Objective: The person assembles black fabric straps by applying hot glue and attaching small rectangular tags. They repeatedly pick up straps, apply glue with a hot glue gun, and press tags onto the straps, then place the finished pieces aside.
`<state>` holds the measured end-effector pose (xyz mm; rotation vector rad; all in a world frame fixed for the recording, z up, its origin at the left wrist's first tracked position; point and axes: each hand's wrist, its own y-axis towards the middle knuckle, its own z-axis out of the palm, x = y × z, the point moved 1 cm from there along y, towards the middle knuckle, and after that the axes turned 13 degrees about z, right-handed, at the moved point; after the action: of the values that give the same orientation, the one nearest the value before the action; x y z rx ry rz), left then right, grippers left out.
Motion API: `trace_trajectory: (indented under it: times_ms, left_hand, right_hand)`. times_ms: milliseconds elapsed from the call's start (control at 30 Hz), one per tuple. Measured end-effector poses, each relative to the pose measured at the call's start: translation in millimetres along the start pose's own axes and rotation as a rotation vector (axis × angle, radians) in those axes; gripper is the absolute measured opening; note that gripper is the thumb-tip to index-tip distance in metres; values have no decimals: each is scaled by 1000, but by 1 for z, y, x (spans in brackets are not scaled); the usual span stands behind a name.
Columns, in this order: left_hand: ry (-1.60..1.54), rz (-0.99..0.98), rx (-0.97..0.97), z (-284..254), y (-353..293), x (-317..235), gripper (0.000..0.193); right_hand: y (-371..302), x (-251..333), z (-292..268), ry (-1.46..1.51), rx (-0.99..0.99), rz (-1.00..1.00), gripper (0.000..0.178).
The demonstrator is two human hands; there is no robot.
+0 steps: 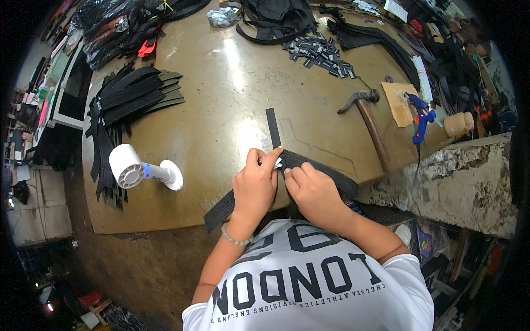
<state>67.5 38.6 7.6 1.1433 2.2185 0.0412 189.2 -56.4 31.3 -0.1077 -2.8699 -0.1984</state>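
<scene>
Nearest: my white shirt [309, 276] with dark lettering; pale bead bracelet [237, 236] on my left wrist. At the near edge of the table [215, 149], both grips are closed. My left hand [255, 185] pinches the black strap piece [274, 128] between thumb and index finger, beside a small white piece [278, 163], partly hidden. My right hand [314, 190] has its fingertips closed on the same work, just right of the left. Strap piece lies mid-table at the near side: one arm points far, one runs near-left under my left hand, and a broader ribbed one extends right. Whether these are joined I cannot tell.

Left of my hands: white handheld fan [128, 166], on its side. Right: hammer [371, 124], head pointing far; beyond it, blue glue gun [422, 117] next to a tan card [398, 102]. Farther left: bundle of black and olive straps [135, 96]. Far side: heap of small dark tags [321, 54]; beyond, black strapping [279, 19] and a clear bag [223, 17].
</scene>
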Motion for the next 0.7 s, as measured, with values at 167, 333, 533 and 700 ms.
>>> trace_trajectory:
  times_ms: [167, 333, 533, 700]
  left_hand:
    - [41, -18, 46, 0, 1, -4, 43]
    - [20, 48, 51, -4, 2, 1, 43]
    - [-124, 5, -176, -12, -6, 3, 52]
    - [-110, -12, -204, -21, -17, -5, 30]
  right_hand:
    - [-18, -1, -20, 89, 274, -177, 16]
    - [-38, -44, -50, 640, 779, 39, 33]
    - [-88, -208, -63, 317, -880, 1115, 41]
    - [-76, -316, -45, 584, -880, 876, 51]
